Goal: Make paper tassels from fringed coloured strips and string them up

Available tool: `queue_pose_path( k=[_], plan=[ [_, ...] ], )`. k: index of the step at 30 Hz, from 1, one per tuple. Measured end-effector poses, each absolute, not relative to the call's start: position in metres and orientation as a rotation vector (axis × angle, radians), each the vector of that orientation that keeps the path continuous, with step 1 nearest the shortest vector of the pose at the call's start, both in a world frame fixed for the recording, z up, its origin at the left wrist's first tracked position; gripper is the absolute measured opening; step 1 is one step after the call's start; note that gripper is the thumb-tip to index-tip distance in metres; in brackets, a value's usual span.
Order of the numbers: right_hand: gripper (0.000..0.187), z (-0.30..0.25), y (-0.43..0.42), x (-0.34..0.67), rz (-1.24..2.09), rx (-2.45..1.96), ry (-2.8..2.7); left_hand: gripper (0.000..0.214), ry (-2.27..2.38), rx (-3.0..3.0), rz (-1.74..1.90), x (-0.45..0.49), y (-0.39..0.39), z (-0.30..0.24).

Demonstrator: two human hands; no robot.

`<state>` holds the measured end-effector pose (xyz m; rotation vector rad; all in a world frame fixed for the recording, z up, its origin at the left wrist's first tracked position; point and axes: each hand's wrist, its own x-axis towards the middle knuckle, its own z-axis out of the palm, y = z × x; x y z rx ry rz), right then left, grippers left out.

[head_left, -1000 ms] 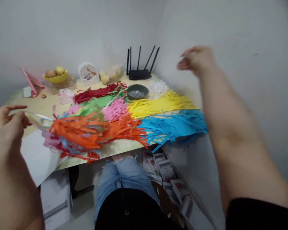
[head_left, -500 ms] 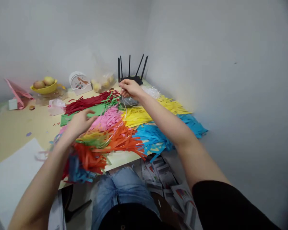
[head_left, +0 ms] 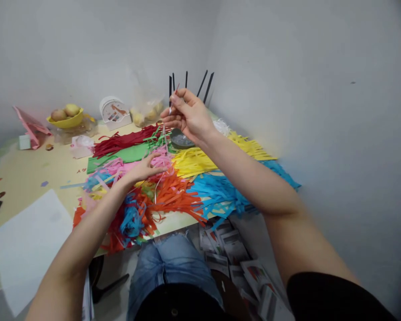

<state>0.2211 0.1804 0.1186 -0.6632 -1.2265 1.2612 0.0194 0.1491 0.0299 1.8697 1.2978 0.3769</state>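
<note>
My right hand [head_left: 189,113] is raised over the back of the table with thumb and forefinger pinched together. A thin red sliver [head_left: 177,88] sticks up from the pinch, and a bit of white shows below it; I cannot make out its kind. A narrow white string [head_left: 164,133] hangs beneath this hand, toward the orange fringed paper [head_left: 177,196]. My left hand [head_left: 145,169] hovers with fingers spread above the pink fringed paper [head_left: 160,158], holding nothing that I can see. Under my left forearm lies a tangled multicoloured bundle of paper strips [head_left: 133,216].
Red [head_left: 127,141], green [head_left: 120,159], yellow [head_left: 197,161] and blue fringed paper [head_left: 217,191] cover the table. Behind stand a dark bowl [head_left: 180,140], a black-antenna router [head_left: 209,87] and a yellow fruit bowl [head_left: 67,121]. A white sheet [head_left: 33,245] lies at left; walls close the back and right.
My right hand has risen, turned palm inward, and now shows the red sliver in its pinch. My left hand has moved right and away from me, uncovering more of the coloured bundle.
</note>
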Motion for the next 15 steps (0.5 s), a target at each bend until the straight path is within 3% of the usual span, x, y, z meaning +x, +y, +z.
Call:
queue_pose_path(
  k=[2,4,7,15],
  plan=[
    [0.018,0.135,0.169,0.220,1.241,-0.630,-1.201,0.082,1.305,1.964,0.334,0.029,0.150,0.023],
    [0.011,0.152,0.156,0.219,1.209,-0.557,-1.155,0.065,1.250,1.976,0.274,0.036,0.150,0.016],
    [0.014,0.175,0.147,0.226,1.127,-0.478,-1.089,0.047,1.197,1.949,0.163,0.039,0.148,0.009],
    [0.018,0.185,0.205,0.350,0.600,-0.800,-0.830,0.062,1.455,1.944,0.228,-0.046,0.121,0.059]
  ],
)
